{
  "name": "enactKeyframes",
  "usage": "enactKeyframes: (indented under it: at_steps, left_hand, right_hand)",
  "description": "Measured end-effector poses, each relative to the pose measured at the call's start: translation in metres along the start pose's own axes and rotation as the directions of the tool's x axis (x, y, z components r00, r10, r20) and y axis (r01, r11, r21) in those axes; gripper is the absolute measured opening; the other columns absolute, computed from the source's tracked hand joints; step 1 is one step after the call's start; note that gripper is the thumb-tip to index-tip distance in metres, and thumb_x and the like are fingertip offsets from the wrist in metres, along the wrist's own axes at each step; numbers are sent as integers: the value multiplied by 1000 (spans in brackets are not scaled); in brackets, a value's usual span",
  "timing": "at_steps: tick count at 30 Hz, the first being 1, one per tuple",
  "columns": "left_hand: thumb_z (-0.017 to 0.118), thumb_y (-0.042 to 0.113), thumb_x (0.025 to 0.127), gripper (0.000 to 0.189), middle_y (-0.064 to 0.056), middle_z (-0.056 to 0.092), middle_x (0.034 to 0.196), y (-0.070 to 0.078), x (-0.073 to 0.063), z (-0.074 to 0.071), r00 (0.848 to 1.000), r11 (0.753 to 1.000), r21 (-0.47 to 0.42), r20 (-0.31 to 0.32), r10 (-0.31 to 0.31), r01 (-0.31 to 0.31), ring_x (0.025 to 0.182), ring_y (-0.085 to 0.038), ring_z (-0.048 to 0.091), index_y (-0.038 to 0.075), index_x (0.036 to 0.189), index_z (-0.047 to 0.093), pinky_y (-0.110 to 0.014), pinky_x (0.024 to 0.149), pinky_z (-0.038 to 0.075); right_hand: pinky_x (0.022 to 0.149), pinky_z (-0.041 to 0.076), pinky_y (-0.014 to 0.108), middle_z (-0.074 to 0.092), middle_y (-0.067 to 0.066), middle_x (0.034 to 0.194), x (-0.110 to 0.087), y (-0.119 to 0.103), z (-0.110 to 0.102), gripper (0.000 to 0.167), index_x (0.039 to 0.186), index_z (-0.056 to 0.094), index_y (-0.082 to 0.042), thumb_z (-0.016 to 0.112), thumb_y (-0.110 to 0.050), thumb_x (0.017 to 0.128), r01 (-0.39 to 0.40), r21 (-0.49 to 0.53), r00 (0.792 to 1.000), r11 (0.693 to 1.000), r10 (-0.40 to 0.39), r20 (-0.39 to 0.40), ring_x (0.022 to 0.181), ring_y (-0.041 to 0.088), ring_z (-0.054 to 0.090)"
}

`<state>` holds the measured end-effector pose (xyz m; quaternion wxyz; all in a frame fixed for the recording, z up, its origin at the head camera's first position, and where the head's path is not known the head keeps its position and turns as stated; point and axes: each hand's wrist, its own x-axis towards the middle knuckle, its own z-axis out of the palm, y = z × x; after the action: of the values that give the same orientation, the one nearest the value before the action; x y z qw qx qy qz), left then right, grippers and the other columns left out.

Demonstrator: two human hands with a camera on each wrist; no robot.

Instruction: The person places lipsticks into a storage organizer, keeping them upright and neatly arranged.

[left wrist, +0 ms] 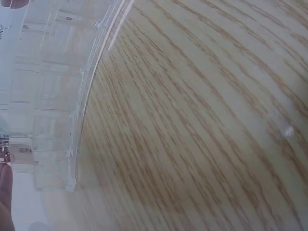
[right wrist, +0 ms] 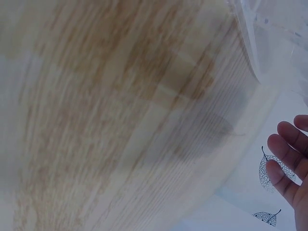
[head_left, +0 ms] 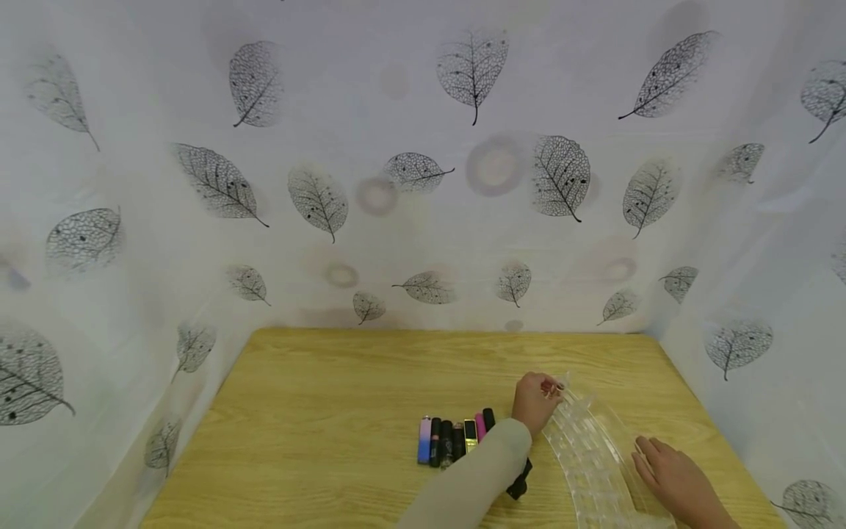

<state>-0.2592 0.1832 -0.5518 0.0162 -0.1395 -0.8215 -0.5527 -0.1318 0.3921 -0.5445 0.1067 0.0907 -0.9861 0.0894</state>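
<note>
A clear plastic organizer with several small compartments curves along the right part of the table. At its far end my left hand pinches a small dark-red lipstick with a shiny tip, mostly covered by the fingers. In the left wrist view, the organizer fills the left side, with part of a finger at the edge. Loosely extended, the fingers of my right hand are beside the organizer's right edge. The right wrist view shows this hand with spread fingers and nothing held.
Several lipsticks lie side by side left of the organizer, partly behind my left sleeve. A black object shows beyond the sleeve. Leaf-printed sheeting surrounds the wood-grain table at the back and sides.
</note>
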Motion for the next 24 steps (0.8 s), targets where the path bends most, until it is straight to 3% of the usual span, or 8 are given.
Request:
enactKeyframes:
  at_steps: [6,11,13,18,24]
  left_hand:
    - [75,8,78,15,5,62,81,3,-1,-2,1000,1000,-21,3,-3,3,72,4,54,13,91,72,-13,71,50]
    - [76,12,78,10,6,59,75,4,-4,-3,1000,1000,12,-12,-20,20,66,3,48,15,84,69,-14,67,47]
    - [76,12,78,11,6,57,75,5,-5,-3,999,999,11,-10,-42,42,65,2,46,14,84,67,-14,61,45]
    - [76,11,78,16,5,56,77,8,-5,-4,997,997,7,-4,-73,73,67,1,46,13,89,66,-14,62,45]
    - [78,16,76,29,3,61,86,3,-5,-4,1000,997,78,-16,-17,18,76,-6,55,14,102,65,-16,67,47]
  right_hand:
    - [57,49,39,63,11,83,0,1,2,21,98,63,3,63,-14,87,16,-22,1000,1000,-17,-17,65,21,59]
    - [62,51,43,65,14,87,-1,1,3,22,100,62,4,62,-15,88,7,-3,1000,1000,-7,-10,70,26,62]
    - [64,51,46,65,17,90,-1,1,4,23,101,62,5,61,-15,88,4,6,1000,1000,-4,-7,74,30,63]
    - [64,51,45,65,17,90,-1,1,3,23,100,62,5,61,-15,88,5,12,1000,1000,-5,-4,75,30,63]
    - [63,52,44,65,16,89,-1,3,4,21,99,62,4,62,-14,88,4,11,1000,1000,-4,-8,72,28,63]
